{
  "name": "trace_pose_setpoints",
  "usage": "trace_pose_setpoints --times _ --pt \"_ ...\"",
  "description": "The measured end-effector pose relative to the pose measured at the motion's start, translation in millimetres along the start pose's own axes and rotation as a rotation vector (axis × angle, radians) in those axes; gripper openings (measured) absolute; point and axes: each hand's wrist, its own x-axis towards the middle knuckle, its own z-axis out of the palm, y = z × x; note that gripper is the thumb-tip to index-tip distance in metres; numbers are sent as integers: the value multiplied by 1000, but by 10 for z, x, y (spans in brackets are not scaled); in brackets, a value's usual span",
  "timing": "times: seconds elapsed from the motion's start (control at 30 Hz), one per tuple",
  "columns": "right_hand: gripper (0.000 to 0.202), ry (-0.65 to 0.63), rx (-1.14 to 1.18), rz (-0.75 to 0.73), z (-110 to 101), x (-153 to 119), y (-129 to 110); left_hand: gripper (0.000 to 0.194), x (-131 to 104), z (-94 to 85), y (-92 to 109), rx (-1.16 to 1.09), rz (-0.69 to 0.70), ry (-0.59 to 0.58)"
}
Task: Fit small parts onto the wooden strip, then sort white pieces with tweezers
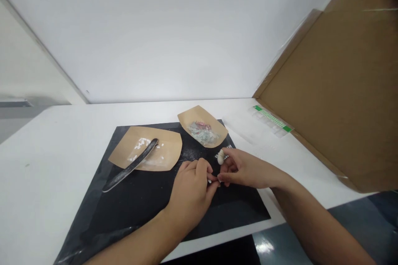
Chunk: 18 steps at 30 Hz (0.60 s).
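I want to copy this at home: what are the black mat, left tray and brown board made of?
Black mat: perhaps smooth plastic; its creases shine.
Left tray: probably matte paper or card, thin and plain tan.
Brown board: likely dull cardboard; it stands up stiffly.

1. Seems a small craft workspace; the building's kind is unclear.
2. White bench (46,165) against a plain pale wall (168,37).
3. Black mat (130,203) carrying two brown paper trays (124,145) of small bits, plus a dark curved strip (130,168).
4. Large cardboard piece (338,91) standing at right.
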Motion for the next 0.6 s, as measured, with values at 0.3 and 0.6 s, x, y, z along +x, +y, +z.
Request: trace_pose_setpoints --times 0.3,0.6 --pt "33 98 12 -13 93 -23 13 24 12 6 25 50 -3 12" --pt "29 351 -19 -66 326 -129 27 24 14 -21 22 79 40 24"
